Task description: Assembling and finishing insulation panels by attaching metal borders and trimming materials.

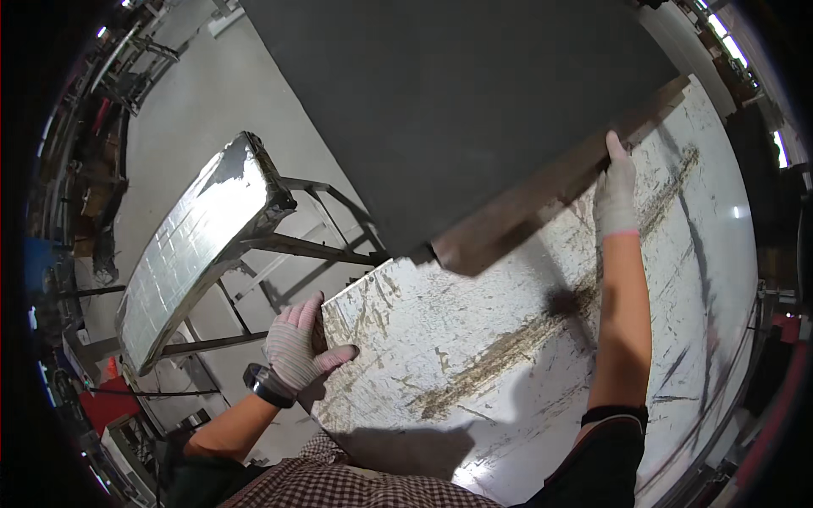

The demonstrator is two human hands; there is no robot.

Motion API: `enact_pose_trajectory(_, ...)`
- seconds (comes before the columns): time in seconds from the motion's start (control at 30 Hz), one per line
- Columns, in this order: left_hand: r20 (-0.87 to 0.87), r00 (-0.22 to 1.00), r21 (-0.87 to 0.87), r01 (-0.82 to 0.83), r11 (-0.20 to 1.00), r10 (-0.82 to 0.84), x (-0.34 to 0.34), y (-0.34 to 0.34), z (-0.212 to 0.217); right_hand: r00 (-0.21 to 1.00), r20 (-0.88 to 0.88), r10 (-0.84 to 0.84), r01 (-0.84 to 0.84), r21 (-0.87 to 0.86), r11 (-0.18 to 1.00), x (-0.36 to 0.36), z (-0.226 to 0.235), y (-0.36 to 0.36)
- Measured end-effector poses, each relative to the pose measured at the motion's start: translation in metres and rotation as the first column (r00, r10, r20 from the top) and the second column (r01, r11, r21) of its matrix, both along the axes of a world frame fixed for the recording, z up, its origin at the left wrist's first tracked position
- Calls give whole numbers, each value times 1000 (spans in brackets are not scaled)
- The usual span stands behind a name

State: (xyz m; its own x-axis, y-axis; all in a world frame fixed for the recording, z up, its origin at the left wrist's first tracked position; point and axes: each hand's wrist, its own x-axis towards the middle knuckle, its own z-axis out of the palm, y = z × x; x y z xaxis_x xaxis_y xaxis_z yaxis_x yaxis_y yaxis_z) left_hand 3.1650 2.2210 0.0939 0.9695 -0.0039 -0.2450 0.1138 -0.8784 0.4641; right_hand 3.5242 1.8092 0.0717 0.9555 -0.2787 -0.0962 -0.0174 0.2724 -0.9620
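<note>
The left hand (pixel 298 347) clamped the scratched white table (pixel 508 339) edge for bracing, while the right hand (pixel 616 190), fingers extended flat, steadied the dark board (pixel 457 102) above it.

Dim indoor scene with strong fisheye bending; the corners fall to black. Bright ceiling light strips (pixel 727 38) glow at the upper right rim. A pale scratched tabletop (pixel 474 339) catches the light, with a white glare patch near its lower edge. The person's soft shadow lies across it. A large dark panel (pixel 457 102) reads flat, almost featureless. Edges look slightly soft.
</note>
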Motion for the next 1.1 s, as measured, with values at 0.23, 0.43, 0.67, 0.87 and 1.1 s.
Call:
enact_pose_trajectory(0.23, 157, 987, -54, 36, 998, -27, -3, 11, -5, 983, -90, -159, 139, -194, 971, 50, 14, 75)
enact_pose_trajectory(0.43, 152, 988, -128, 23, 992, -3, -7, 19, 0, 988, -59, 146, -145, 17, 989, -88, -17, 161)
enact_pose_trajectory(0.67, 347, 921, -311, -67, 948, 178, -35, 22, -9, 984, -70, -161, -8, -934, 358, -164, 15, 254)
enact_pose_trajectory(0.87, 380, 509, -696, -393, 601, 773, -212, 118, -61, 985, -97, -146, -16, -879, 477, -241, -1, 79)
enact_pose_trajectory(1.1, 235, 118, -377, -904, 202, 965, -504, 389, -137, 922, -53, -384, 229, -725, 649, -484, 3, -108)
